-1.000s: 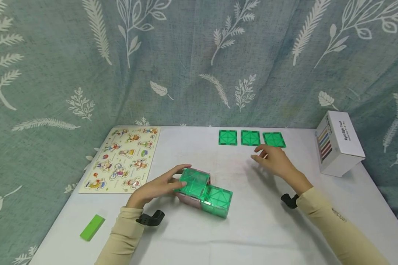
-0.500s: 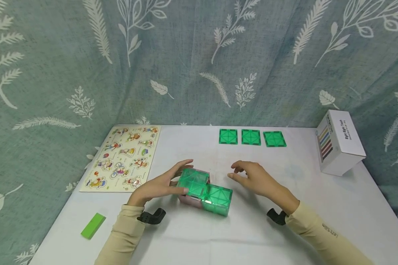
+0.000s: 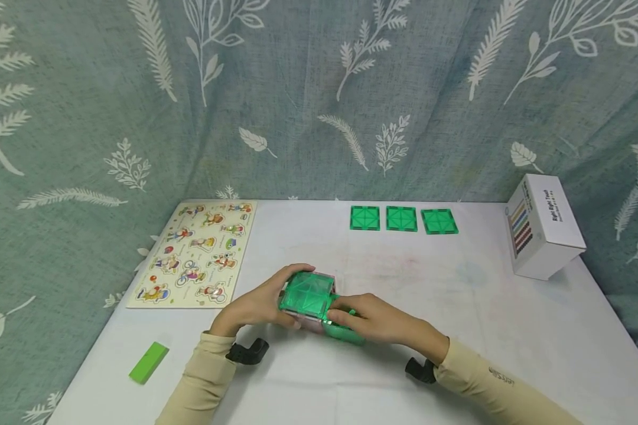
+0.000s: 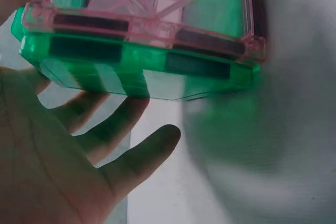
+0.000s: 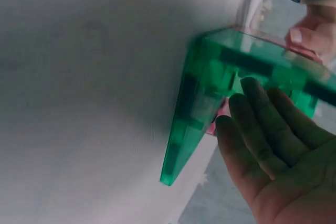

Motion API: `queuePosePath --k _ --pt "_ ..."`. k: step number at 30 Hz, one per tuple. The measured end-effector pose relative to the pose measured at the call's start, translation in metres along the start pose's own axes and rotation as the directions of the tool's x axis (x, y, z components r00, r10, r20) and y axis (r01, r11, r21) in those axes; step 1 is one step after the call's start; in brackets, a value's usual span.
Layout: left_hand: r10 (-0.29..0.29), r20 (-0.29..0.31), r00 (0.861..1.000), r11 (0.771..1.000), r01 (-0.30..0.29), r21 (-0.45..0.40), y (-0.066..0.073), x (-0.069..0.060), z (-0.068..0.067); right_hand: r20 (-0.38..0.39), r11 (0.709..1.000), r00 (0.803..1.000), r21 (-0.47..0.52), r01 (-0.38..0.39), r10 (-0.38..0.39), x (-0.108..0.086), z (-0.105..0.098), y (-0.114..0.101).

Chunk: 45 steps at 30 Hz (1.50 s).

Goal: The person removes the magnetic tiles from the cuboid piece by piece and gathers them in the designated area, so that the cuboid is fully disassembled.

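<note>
A boxy build of clear magnetic tiles [image 3: 307,295], green on top with pink sides, sits on the white table. My left hand [image 3: 266,301] grips its left cube, thumb on the near side and fingers on the far side. My right hand [image 3: 374,319] is at the lower green section on the right, thumb and forefinger pinching a green tile [image 3: 342,332] there; the hand hides most of that section. In the right wrist view, several fingers [image 5: 262,124] reach in by the green tile walls. The left wrist view shows the pink frame [image 4: 147,30] against a green tile.
Three loose green square tiles [image 3: 401,219] lie in a row at the back. A picture puzzle board [image 3: 194,257] lies at left, and a green block [image 3: 149,362] is near the front left. On the right stands a white box [image 3: 545,230].
My right hand has come from beside the loose tiles down and left to the green section. The left hand stays at the build, its thumb now lower on the near side.
</note>
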<state>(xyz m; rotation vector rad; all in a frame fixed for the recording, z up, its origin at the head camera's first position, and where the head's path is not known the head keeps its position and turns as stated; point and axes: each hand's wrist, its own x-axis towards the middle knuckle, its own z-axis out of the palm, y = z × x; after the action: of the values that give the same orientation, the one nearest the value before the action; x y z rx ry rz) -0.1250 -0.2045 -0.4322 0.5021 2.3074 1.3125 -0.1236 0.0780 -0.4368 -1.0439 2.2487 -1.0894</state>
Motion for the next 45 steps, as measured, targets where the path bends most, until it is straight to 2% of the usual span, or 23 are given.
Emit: queuePosePath --k 4,8,12,14,18,26,38,45 --pt "-0.012 -0.028 1.000 0.999 0.013 0.035 0.002 -0.001 0.002 0.020 0.997 0.999 -0.064 0.037 -0.036 0.002 0.006 -0.005" --pt "-0.034 -0.070 0.997 0.990 0.043 0.131 0.007 -0.002 0.006 -0.002 0.985 0.999 -0.169 0.048 -0.049 0.003 0.009 -0.009" --pt "-0.033 -0.098 0.995 0.970 0.055 0.239 0.010 -0.002 0.010 -0.012 0.961 1.000 -0.277 0.017 -0.021 0.006 0.012 -0.013" --pt "-0.026 -0.104 0.994 0.965 0.052 0.256 0.011 -0.003 0.012 -0.006 0.948 1.000 -0.319 -0.001 -0.001 0.008 0.013 -0.015" --pt "-0.011 -0.103 0.995 0.969 0.036 0.243 0.011 -0.004 0.013 0.003 0.932 1.000 -0.362 -0.026 0.029 0.013 0.015 -0.022" --pt "-0.026 -0.097 0.995 0.972 0.047 0.228 0.010 -0.003 0.014 -0.025 0.894 0.997 -0.441 -0.082 0.079 0.017 0.020 -0.027" --pt "-0.038 -0.087 0.995 0.973 0.057 0.225 0.011 -0.003 0.013 -0.086 0.864 0.994 -0.493 -0.100 0.066 0.016 0.027 -0.023" --pt "-0.037 -0.077 0.996 0.973 0.054 0.225 0.012 -0.002 0.013 -0.096 0.851 0.995 -0.521 -0.073 0.027 0.013 0.029 -0.024"
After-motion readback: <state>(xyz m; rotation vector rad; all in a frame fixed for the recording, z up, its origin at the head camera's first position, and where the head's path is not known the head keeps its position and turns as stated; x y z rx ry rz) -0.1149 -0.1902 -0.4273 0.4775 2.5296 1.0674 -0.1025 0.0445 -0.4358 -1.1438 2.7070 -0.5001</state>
